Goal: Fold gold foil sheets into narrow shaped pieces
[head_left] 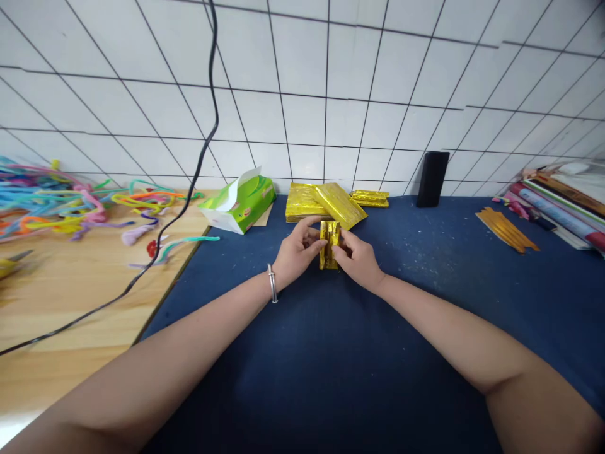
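Between my two hands is a small gold foil-covered piece, folded with a groove down its middle [329, 246]. My left hand [299, 249], with a silver bangle at the wrist, grips its left side, thumb on the near face. On the right edge, my right hand [359, 257] pinches the same piece between thumb and fingers. Just behind lie two flat gold foil-wrapped slabs, one [302, 202] partly under the tilted other [341, 205]. A narrow gold foil strip piece [371, 198] rests to their right, against the tiled wall.
A green tissue pack [250, 198] sits behind my left hand. Colourful pipe cleaners [89, 205] cover the wooden surface [70, 302] at left, crossed by a black cable [208, 139]. A black upright object [432, 180], golden strips [505, 228] and stacked books [562, 208] stand right on the blue mat [293, 378].
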The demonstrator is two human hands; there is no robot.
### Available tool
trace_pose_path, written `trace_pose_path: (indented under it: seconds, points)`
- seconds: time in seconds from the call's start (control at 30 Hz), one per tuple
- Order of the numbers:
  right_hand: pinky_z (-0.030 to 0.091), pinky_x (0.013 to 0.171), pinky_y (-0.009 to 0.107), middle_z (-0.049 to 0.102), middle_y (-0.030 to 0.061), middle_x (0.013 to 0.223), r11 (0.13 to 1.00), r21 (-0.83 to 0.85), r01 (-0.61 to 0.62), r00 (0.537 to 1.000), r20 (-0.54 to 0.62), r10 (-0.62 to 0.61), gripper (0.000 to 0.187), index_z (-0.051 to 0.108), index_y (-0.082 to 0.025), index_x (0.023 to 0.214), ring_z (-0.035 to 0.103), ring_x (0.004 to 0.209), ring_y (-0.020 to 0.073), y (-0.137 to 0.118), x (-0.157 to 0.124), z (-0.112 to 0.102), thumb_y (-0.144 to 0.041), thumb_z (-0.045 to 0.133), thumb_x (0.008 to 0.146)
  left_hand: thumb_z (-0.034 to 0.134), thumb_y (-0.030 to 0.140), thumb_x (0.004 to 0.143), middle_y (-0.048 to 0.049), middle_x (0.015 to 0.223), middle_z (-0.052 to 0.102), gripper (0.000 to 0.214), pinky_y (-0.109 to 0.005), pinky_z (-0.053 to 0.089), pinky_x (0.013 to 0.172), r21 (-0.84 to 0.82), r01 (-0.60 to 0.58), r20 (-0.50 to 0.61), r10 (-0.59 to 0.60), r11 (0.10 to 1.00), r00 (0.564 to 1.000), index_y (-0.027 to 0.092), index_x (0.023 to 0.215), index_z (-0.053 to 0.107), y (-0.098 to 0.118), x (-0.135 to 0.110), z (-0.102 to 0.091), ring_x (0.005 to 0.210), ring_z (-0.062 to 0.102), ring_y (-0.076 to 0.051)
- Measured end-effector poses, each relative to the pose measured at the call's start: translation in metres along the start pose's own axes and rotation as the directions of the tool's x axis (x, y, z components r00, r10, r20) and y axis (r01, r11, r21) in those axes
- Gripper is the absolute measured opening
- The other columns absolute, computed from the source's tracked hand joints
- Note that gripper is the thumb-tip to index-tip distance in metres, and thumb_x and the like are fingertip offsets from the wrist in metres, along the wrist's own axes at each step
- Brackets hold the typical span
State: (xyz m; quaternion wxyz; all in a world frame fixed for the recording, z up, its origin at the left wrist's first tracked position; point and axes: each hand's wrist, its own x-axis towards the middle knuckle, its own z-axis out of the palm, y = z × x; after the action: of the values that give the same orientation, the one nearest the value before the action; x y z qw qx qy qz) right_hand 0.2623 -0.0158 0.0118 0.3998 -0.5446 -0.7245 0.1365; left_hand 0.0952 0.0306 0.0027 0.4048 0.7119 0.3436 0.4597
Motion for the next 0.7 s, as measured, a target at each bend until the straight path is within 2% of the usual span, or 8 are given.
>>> trace_pose_path:
  seconds: [0.07,0.23,0.5,0.7]
  points:
    - [0.042,0.063,0.025,0.060,0.0005,0.077,0.999,-0.022,0.027,1.000,0.017,-0.026,0.034,0.053,-0.021,0.115,0.053,0.065,0.0135,-0.001,-0.001,0.000,-0.027,0.046,0.082,0.057,0.022,0.080,-0.0013,0.087,0.061,0.052,-0.023,0.049,0.068,-0.003,-0.020,0.030,0.020,1.000,0.999,0.023,0.129,0.040,-0.002,0.002,-0.003,0.072,0.057,-0.009]
    - [0.043,0.066,0.025,0.062,0.0028,0.083,0.996,-0.062,0.069,0.997,0.026,-0.068,0.030,0.055,-0.019,0.110,0.055,0.070,0.0143,-0.002,-0.002,-0.001,-0.026,0.045,0.082,0.052,0.026,0.084,0.0001,0.080,0.059,0.040,-0.023,0.052,0.063,-0.071,0.001,0.067,0.004,0.997,0.998,0.022,0.123,0.046,-0.006,0.004,-0.006,0.066,0.057,-0.009]
    - [0.043,0.068,0.026,0.063,0.0036,0.085,0.988,-0.143,0.063,0.998,0.016,-0.061,0.026,0.056,-0.019,0.105,0.057,0.073,0.0156,0.000,0.000,-0.003,-0.028,0.043,0.084,0.047,0.031,0.087,-0.0006,0.079,0.061,0.032,-0.021,0.050,0.058,-0.072,0.015,0.072,-0.009,0.997,0.997,0.021,0.118,0.050,0.001,0.001,-0.006,0.061,0.059,-0.009]
    - [0.047,0.080,0.031,0.065,0.0067,0.103,0.975,-0.207,0.085,0.996,0.019,-0.082,0.038,0.048,-0.020,0.121,0.061,0.090,0.0194,0.006,-0.002,0.003,-0.028,0.042,0.084,0.051,0.031,0.085,-0.0030,0.088,0.063,0.031,-0.021,0.049,0.060,-0.129,0.020,0.085,-0.009,0.991,0.996,0.020,0.114,0.057,0.007,0.000,-0.006,0.066,0.057,-0.009]
